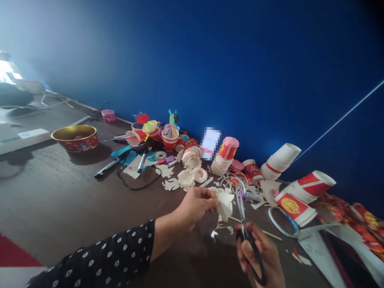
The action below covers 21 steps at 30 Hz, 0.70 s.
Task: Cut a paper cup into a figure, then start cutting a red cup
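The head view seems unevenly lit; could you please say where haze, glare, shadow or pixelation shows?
Head view: haze pales the blue wall at upper left; sheen lies on the table left of the bowl, shadow to its right; a patch beside the pink-topped cup stack is pixelated.

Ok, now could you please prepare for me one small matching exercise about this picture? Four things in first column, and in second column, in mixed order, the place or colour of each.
Column 1
1. scissors
2. cream paper piece
3. bowl
4. thin stick

Column 2
A. gold-coloured on the inside
B. lying on the table, partly hidden by the right hand
C. held in the right hand
D. held by the fingers of the left hand

Right pairs: 1-C, 2-D, 3-A, 4-B
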{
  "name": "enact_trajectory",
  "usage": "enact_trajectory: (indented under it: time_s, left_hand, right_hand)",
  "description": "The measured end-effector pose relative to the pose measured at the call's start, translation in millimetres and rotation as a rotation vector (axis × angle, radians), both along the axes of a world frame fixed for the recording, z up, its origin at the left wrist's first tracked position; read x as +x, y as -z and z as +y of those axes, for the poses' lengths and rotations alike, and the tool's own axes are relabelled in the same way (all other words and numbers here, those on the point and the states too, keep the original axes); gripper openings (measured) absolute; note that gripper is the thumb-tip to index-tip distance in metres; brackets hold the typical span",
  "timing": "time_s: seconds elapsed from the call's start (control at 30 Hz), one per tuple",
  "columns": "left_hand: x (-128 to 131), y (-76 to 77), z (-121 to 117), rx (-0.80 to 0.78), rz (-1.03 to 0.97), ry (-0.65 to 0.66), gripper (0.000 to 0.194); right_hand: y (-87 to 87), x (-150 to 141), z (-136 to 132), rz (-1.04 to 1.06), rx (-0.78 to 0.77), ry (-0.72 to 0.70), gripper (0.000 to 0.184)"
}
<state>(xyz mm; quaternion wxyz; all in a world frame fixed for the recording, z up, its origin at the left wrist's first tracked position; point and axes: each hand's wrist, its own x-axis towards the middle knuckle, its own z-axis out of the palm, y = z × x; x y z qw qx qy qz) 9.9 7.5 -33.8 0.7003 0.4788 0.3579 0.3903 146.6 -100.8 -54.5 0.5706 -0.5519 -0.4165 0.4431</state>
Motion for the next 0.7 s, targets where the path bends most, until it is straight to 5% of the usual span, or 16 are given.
enact_trajectory:
  time_s: [0.17, 0.5, 0.7]
  left_hand:
    - [-0.6, 1.5, -0.5, 0.015, 0.010, 0.017, 0.012]
    - [-3.1, -1.9, -0.5, -0.023, -0.053, 0.126, 0.017]
    - [-2.1, -2.2, -1.2, -0.054, -0.067, 0.170, 0.019]
  right_hand:
    - [-0.1, -6.6, -0.1, -0.014, -0.134, -0.119, 0.044]
    - [-7.3, -8.9, 2.0, -0.090, -0.086, -0.120, 0.041]
    - [-13.4, -8.0, 0.6, -0.561, 0.078, -0.086, 0.023]
